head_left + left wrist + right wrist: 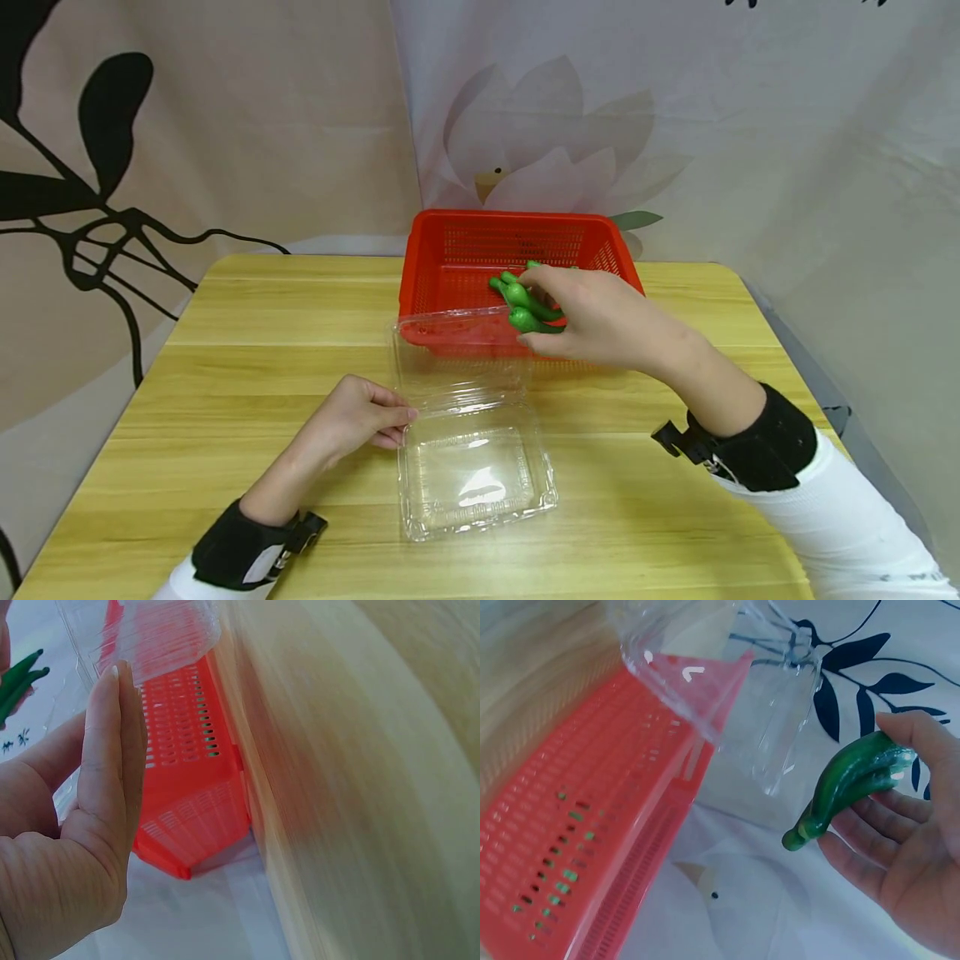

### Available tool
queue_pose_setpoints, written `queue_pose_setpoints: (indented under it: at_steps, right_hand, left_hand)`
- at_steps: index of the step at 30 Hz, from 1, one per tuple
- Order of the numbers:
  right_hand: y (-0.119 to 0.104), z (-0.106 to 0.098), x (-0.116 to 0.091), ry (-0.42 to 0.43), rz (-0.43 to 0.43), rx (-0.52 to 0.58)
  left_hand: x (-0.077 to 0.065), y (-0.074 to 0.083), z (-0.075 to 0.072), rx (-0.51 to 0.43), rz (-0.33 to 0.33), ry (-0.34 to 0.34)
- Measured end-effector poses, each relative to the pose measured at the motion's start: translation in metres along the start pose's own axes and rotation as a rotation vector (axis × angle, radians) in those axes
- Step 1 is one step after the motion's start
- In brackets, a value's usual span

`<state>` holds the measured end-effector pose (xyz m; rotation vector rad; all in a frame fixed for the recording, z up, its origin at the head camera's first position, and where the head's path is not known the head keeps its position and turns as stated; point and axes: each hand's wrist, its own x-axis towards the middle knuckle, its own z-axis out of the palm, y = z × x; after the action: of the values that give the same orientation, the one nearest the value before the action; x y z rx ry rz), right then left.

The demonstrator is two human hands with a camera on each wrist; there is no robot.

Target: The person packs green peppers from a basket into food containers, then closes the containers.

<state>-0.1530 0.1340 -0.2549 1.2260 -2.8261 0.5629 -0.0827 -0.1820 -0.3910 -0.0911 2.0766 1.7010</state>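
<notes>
Right hand (592,315), fingers half-open, curled round green peppers (528,302), red basket (517,218) beyond; left hand (358,419), fingers nearly together, pinching clear box (474,475) at edge.

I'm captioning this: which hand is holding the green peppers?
The right hand, by the red basket, grips the green peppers; the left hand instead holds the edge of the clear container.

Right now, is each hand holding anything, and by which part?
The right hand holds green peppers by their bodies, ends sticking out; the left hand pinches the clear container at its left edge, near the hinge.
</notes>
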Motion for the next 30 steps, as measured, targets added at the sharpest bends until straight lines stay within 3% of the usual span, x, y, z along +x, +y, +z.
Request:
queue_pose_setpoints:
  at_steps: [10, 18, 30]
  right_hand:
    - [-0.016, 0.017, -0.006, 0.002, -0.073, -0.031]
    - [-0.022, 0.043, -0.007, -0.008, -0.168, -0.056]
    - [-0.035, 0.078, -0.008, -0.137, -0.237, -0.045]
  left_hand:
    - [0.001, -0.001, 0.000, 0.005, -0.001, -0.004]
    - [-0.001, 0.000, 0.000, 0.010, -0.003, -0.011]
    - [-0.001, 0.000, 0.000, 0.018, -0.007, -0.002]
